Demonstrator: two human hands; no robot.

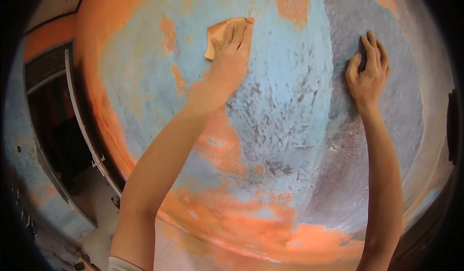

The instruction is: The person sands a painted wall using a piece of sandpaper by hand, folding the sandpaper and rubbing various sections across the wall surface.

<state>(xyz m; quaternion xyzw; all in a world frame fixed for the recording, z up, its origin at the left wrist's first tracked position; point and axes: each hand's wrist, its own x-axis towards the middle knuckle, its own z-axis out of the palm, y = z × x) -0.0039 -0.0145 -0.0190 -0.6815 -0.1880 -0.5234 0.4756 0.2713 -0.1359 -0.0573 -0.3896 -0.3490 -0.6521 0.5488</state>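
Observation:
My left hand [231, 53] presses a sheet of tan sandpaper [216, 35] against the wall, its fingers laid over the sheet's right part. The sheet's left side sticks out past the fingers and bends a little. Around it the wall [285, 53] shows light blue paint with worn orange patches and dark grey scuffs lower down. Farther right, my right hand [371, 73] is at the dark grey patch [350, 17], fingers loosely bent and apart, with nothing visible in it. Whether its palm touches the wall cannot be seen.
On the left is a doorway [58, 121] with a pale upright frame edge [79, 111] and a dark interior. Light floor tiles [176, 251] run along the foot of the wall. A dark object [452, 126] is at the far right edge.

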